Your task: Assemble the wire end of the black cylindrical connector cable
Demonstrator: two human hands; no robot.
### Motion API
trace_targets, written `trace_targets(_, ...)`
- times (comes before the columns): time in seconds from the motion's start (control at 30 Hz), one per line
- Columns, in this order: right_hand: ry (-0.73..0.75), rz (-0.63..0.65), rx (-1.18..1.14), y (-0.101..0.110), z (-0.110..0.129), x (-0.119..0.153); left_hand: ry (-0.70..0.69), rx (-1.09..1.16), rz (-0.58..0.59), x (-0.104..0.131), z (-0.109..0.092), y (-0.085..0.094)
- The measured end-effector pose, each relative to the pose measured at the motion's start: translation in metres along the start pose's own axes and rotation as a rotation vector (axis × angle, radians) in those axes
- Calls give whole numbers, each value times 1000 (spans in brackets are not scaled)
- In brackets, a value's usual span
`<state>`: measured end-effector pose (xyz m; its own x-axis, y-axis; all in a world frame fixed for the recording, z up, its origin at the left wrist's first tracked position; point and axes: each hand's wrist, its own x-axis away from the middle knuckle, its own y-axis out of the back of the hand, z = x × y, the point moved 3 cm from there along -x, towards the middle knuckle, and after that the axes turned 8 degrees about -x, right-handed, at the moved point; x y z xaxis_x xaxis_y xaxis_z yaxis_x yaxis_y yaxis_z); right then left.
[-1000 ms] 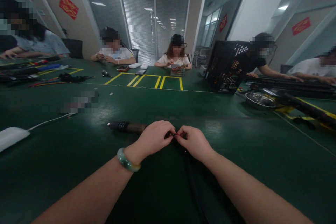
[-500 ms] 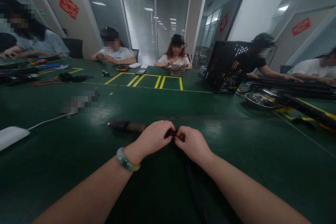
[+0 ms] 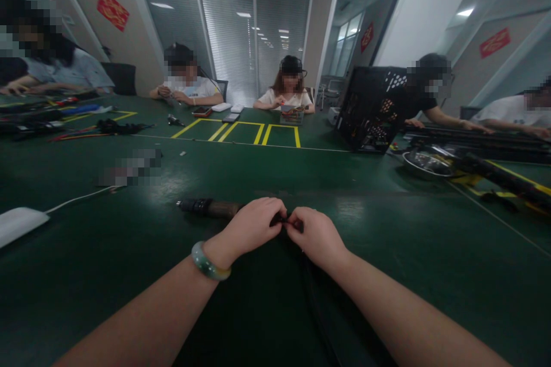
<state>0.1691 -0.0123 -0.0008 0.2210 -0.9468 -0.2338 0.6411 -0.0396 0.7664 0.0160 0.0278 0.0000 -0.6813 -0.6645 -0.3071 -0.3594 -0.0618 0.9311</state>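
Both hands meet over the green table, fingertips pinched almost together on a small dark piece that looks like part of a black cable (image 3: 316,304). My left hand (image 3: 256,221) is closed, with a green bangle (image 3: 209,262) on its wrist. My right hand (image 3: 316,235) is closed too, thumb and index finger pressed together. From under the right hand the cable runs down to the near edge of the view. An electric screwdriver (image 3: 210,207) lies left of my left hand, tip pointing left; its rear end is hidden behind that hand.
A white box-like device (image 3: 21,223) with a white cord lies at the left. A metal bowl (image 3: 426,163) and a black perforated computer case (image 3: 368,109) stand at the right. Loose wires (image 3: 112,127) lie far left. Several people work around the table (image 3: 258,169).
Very little differs. Both hands keep their pinch in nearly the same place, with only slight finger movement. The screwdriver has stayed put.
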Motion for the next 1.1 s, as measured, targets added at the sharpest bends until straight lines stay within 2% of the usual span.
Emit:
trace_targets(0.4,-37,25,-9,2,-9,0,-30,27,-1,3,0,2)
trace_targets(0.7,-80,25,-100,5,-12,1,-14,17,-14,4,0,2)
trace_targets(0.9,-64,2,-86,7,-11,2,-25,6,-23,2,-2,2)
trace_targets(1.1,-81,-5,-178,6,-11,2,-22,19,-25,3,-2,1)
